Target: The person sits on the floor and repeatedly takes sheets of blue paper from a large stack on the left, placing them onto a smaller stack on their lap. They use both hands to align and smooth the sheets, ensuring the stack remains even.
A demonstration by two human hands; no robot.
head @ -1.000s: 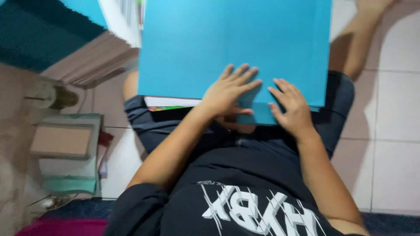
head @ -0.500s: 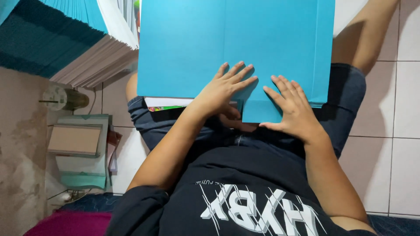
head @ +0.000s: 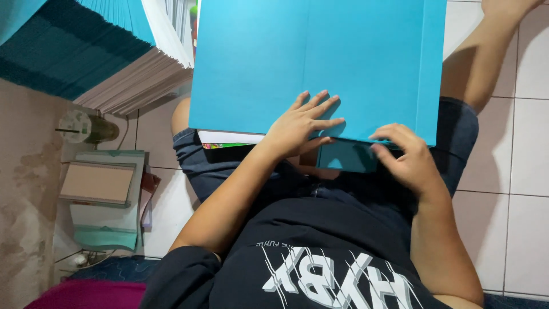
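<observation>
You sat on the pale tiled floor (head: 529, 149) with a large sky-blue folded paper cover (head: 320, 63) lying across your lap, its long axis running left to right and a crease running from near to far through its middle. Your left hand (head: 297, 126) lay flat on the near part of the sheet, fingers spread and pointing toward the far right, pressing down rather than gripping anything. Your right hand (head: 406, 157) sat just to the right of it at the cover's near edge, its fingers curled over a small blue flap (head: 346, 155) that stuck out below that edge; the grip there looked narrow, pinching or folding the flap, though the fingertips partly hid the contact. So the flap lay between your two hands, nearer the right one, with the main sheet stretching away on the far side of both. Beneath the cover's near left edge a white sheet with a colourful printed strip (head: 229, 139) peeked out. To the far left a tall slanted stack of teal-edged booklets (head: 97, 51) leaned, and a few notebooks (head: 100, 183) rested on the floor near the left wall.
</observation>
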